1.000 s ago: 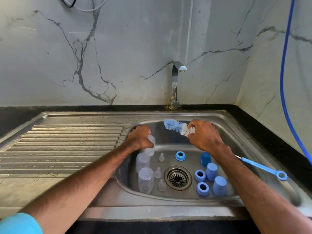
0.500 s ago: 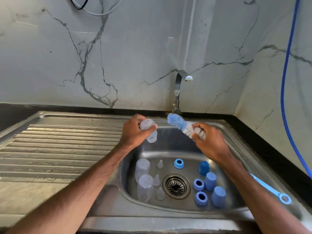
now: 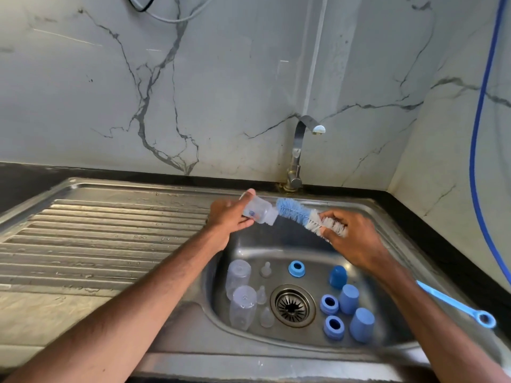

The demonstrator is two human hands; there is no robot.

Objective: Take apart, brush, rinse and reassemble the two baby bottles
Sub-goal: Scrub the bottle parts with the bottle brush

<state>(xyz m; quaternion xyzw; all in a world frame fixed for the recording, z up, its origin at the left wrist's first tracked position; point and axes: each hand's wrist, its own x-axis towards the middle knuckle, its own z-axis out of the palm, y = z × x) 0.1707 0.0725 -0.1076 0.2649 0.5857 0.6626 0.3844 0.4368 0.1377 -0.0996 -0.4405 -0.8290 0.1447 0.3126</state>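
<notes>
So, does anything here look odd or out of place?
Nothing looks spilled or broken. One oddity: the right hand grips the bottle brush by its white bristles rather than its long blue handle, which sticks out behind the forearm. The left hand holds a clear bottle at the brush tip.

White marble walls [image 3: 235,78] with grey veins meet in a corner at the right. A black worktop [image 3: 25,178] runs along their foot and carries a steel sink [image 3: 276,366] with a ribbed, wet drainboard [image 3: 96,239]. A curved steel tap [image 3: 297,150] stands behind the basin. A blue hose [image 3: 480,134] hangs down the right wall, and cables [image 3: 171,16] loop at the top.
</notes>
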